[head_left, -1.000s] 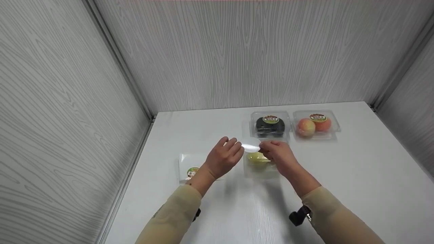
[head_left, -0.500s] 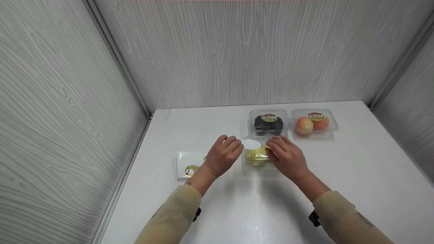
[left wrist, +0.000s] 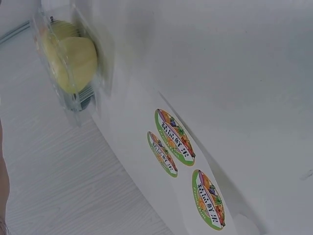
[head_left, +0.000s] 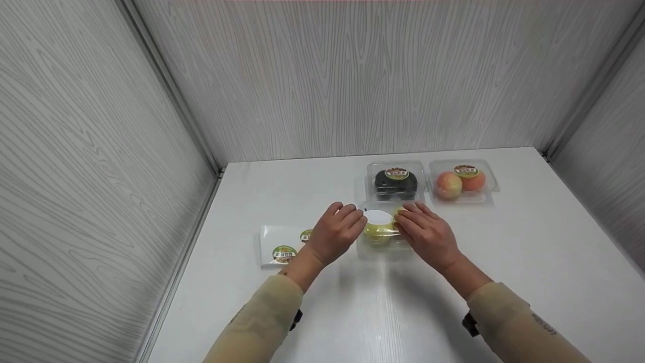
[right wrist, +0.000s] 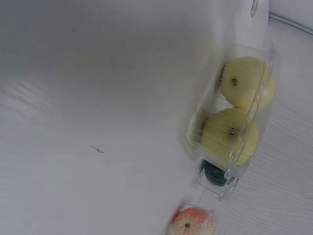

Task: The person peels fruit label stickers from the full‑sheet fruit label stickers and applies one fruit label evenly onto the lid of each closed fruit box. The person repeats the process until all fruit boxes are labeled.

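In the head view, my left hand [head_left: 336, 233] pinches the left end of an oval sticker [head_left: 379, 217], whose plain white side shows. My right hand [head_left: 427, 237] has its fingertips at the sticker's right end, the thumb hidden beneath. Below the sticker stands a clear plastic box of pears [head_left: 380, 237], partly covered by the right hand. Two yellow pears [right wrist: 244, 83] show in it in the right wrist view. Beside my left forearm lies a white sheet of stickers [head_left: 272, 239]; several printed fruit labels [left wrist: 174, 137] are on it in the left wrist view.
Behind the pears stands a labelled clear box with dark produce [head_left: 396, 184]. To its right is another labelled box with peach-coloured fruit [head_left: 461, 182]. Wood-grain panels [head_left: 327, 75] enclose the white table [head_left: 282, 196] at the back and sides.
My right hand let go of the sticker's edge, shifted right, and is now at its right end again. The sticker turned from shiny and tilted to matte white, and moved slightly right with my left hand.
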`<state>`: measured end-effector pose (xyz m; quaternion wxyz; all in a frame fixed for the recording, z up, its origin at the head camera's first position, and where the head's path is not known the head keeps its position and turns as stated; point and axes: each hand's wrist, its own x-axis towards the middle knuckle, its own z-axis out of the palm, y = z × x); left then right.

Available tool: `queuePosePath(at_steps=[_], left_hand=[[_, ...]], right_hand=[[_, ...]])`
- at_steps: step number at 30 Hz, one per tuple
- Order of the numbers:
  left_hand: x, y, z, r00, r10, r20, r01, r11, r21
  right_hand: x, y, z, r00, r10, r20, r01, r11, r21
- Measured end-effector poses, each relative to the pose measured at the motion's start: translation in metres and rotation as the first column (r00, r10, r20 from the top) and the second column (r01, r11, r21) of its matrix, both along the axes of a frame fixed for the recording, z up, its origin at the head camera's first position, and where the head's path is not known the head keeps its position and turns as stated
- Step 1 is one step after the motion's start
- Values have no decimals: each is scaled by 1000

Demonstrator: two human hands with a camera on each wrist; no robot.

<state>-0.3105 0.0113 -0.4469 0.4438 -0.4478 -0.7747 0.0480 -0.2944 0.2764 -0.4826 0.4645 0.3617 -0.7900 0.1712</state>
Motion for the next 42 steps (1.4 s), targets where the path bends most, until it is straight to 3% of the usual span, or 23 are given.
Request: queuePosePath(at_steps=[10,15,18,21,27,37,42], left_hand=[[-2,7,-2,999,-40,11,39,998,43],[-2,16,0,992,-48,117,28,986,161],[-3,23,3,974,-57,217,-1,967,255],[-5,32,7,944,-76,322,-37,943,332],[-10,47,15,864,-121,488,-112,900,420],[-17,60,10,761,-119,638,-238,863,445],[-20,63,1,688,-158,708,-306,822,481]], right_hand=[[0,-2,1,999,-16,34,17,1000,-13],[0,-1,1,998,-25,58,28,998,-52],[-2,1,2,997,-30,74,36,995,-93],[-4,2,3,994,-42,101,55,990,-129],[-8,7,11,974,-107,202,137,980,-143],[-9,10,15,911,-115,396,205,960,-192],[-11,9,12,902,-102,420,215,949,-231]])
